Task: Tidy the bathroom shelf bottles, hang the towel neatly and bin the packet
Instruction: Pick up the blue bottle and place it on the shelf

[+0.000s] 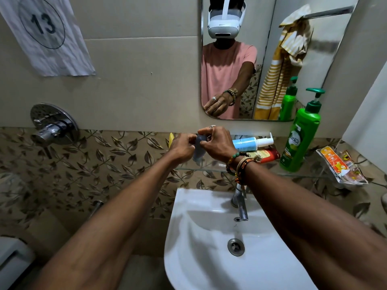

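Both hands hold a small grey bottle (198, 151) above the glass shelf (272, 174). My left hand (181, 148) grips its body while my right hand (215, 143) pinches its top. To the right, a blue-and-white spray bottle (249, 142) and a red-orange tube (269, 155) lie on their sides. A tall green pump bottle (299, 141) stands upright beside them. An orange packet (341, 168) lies at the shelf's right end. The yellow striped towel (278, 80) appears only in the mirror, bunched over a rail. A yellow item (171, 139) peeks out behind my left hand.
A white sink (209, 237) with a chrome tap (240, 204) sits under the shelf. The mirror (272, 28) hangs above it. A chrome wall mixer (52, 126) is at the left, with a numbered paper sheet (46, 32) on the tiles above.
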The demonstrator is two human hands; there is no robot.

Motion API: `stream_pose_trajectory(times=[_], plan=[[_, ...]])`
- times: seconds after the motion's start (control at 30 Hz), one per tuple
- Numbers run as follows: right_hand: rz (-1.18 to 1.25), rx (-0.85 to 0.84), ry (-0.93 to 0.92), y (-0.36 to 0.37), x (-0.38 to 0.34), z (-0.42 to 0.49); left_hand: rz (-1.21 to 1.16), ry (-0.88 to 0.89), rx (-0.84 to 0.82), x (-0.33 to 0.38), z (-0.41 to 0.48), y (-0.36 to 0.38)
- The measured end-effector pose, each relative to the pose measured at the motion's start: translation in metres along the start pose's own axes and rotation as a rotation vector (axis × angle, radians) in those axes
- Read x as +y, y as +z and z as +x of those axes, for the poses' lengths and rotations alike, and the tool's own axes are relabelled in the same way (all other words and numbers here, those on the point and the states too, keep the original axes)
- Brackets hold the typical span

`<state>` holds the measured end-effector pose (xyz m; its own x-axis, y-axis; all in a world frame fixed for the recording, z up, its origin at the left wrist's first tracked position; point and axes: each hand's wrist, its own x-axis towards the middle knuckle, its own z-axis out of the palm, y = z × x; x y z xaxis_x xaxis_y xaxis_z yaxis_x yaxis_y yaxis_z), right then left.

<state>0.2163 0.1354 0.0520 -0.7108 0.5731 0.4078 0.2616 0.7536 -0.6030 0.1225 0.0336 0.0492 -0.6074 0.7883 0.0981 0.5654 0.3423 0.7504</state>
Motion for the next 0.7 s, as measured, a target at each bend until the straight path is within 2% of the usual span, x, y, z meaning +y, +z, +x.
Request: stream_pose_trajectory(times=[0.7], plan=[[-0.044, -0.035, -0.001, 0.024, -0.009, 0.015, -0.084, -0.107, -0.027, -0.010, 0.011, -0.002]])
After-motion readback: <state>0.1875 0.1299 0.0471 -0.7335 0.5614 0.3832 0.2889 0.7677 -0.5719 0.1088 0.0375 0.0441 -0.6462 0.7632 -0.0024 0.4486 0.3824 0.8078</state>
